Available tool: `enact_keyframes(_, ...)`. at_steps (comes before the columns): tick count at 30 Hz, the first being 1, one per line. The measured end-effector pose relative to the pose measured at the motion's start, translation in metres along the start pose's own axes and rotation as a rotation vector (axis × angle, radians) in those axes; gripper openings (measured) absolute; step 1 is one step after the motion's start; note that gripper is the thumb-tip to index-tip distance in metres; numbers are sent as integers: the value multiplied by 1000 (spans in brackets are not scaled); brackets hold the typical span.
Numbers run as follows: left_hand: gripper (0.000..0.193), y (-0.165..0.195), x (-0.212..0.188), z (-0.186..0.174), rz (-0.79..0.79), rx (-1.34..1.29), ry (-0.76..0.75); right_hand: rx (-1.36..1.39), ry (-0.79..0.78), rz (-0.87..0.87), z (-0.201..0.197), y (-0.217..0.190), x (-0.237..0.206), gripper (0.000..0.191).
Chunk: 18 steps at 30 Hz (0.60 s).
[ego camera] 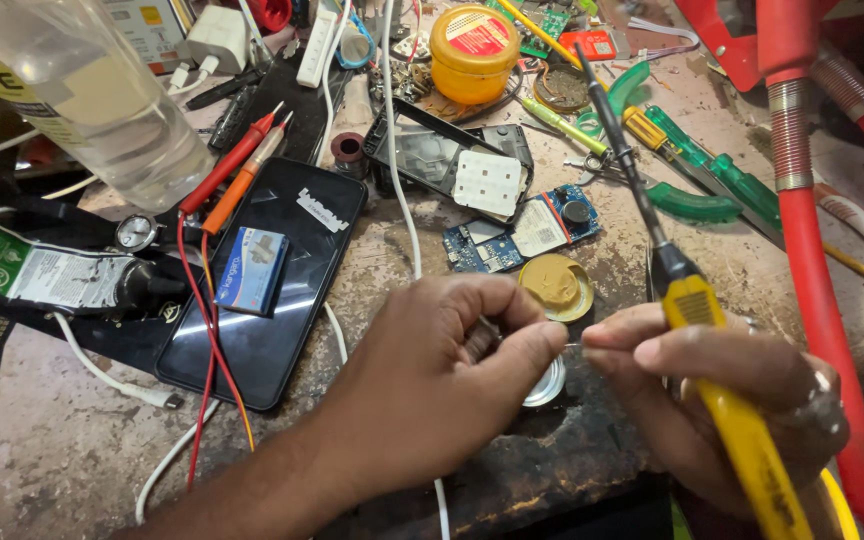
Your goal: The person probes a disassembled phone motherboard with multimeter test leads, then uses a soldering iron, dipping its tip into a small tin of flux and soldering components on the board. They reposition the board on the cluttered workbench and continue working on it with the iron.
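Pinching one thin wire (574,346), both hands' fingers (542,345) close; right hand (712,400) grips one soldering iron (697,330).

- Stained, scuffed workbench (62,450) carries everything.
- Black phone (262,290) lies flat, left of the fingers (527,345).
- Blue circuit board (522,235) and round yellow tin (555,287) sit just above them.
- 2 green-handled tools (712,185) lie upper right.
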<state>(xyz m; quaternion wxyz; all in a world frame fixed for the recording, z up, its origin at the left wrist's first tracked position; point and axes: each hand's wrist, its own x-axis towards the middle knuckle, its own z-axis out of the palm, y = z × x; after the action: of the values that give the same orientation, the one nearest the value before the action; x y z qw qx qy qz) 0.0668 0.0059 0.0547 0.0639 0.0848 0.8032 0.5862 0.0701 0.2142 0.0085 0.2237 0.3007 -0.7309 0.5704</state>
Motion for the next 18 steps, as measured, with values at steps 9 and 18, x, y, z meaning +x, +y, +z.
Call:
enact_keyframes(9,14,-5,-6,-1,494,320,128,11,64,191,1,1,-10,34)
enact_keyframes(18,11,-4,-7,1,301,360,139,-255,10,131,5,-1,-1,27)
